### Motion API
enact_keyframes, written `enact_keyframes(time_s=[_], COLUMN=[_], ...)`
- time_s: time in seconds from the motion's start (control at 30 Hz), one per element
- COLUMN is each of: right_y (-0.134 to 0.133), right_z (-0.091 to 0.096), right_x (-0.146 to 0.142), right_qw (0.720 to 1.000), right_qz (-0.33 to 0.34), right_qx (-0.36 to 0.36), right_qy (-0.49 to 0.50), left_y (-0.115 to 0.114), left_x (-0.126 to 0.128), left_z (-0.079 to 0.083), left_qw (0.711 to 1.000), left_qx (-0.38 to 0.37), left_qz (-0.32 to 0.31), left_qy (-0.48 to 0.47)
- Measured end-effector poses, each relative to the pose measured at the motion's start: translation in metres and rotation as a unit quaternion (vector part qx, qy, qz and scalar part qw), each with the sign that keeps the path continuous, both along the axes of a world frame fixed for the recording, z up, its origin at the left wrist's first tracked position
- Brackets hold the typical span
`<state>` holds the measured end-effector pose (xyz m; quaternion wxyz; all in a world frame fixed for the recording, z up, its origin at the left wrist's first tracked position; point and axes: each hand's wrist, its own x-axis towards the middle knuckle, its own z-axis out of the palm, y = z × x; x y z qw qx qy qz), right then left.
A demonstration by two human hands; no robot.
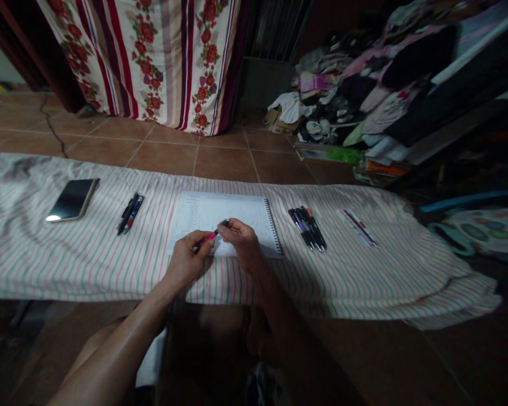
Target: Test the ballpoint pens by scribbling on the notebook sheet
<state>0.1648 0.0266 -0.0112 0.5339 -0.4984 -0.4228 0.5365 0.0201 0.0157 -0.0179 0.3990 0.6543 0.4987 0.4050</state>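
Observation:
Both hands meet over the near edge of a spiral notebook (220,217) that lies open on a striped cloth (88,254). A red pen (212,234) with a dark end runs between them. My left hand (189,260) pinches the pen's lower end. My right hand (242,239) grips its upper, dark end with closed fingers. The notebook page shows faint ruled lines and writing.
On the cloth lie a phone (73,199) at the left, two pens (129,213) beside it, several pens (307,228) right of the notebook and two more pens (358,226) further right. A pile of clothes (355,96) and a floral curtain (152,56) stand behind.

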Motion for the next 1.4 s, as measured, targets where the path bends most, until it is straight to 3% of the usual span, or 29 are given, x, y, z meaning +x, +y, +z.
enact_keyframes(time_s=[0.13, 0.3, 0.43, 0.7, 1.0, 1.4], right_y=[0.0008, -0.0041, -0.0063, -0.0001, -0.0043, -0.0063], right_z=[-0.0024, 0.0019, 0.0029, -0.0042, -0.0012, 0.0006], right_x=[-0.0016, 0.0033, 0.0064, -0.0016, 0.0038, -0.0020], right_qw=[1.000, 0.998, 0.997, 0.999, 0.996, 0.998], right_qz=[-0.006, 0.036, 0.052, -0.003, 0.031, -0.004], right_qx=[-0.005, 0.000, 0.003, -0.014, -0.033, -0.021], right_qy=[-0.029, 0.052, 0.049, 0.041, 0.079, 0.064], left_y=[-0.0009, -0.0006, -0.0007, 0.0002, 0.0002, -0.0013], left_x=[0.0023, 0.0037, 0.0038, 0.0038, 0.0043, 0.0081], left_z=[0.0005, 0.0027, 0.0024, -0.0024, -0.0039, -0.0011], left_qw=[1.000, 0.999, 0.999, 1.000, 0.999, 0.999], left_qx=[0.012, -0.025, -0.042, -0.012, -0.042, -0.047], left_qz=[-0.004, -0.002, -0.004, -0.004, -0.008, 0.005], left_qy=[-0.004, -0.028, -0.034, -0.006, -0.019, -0.008])
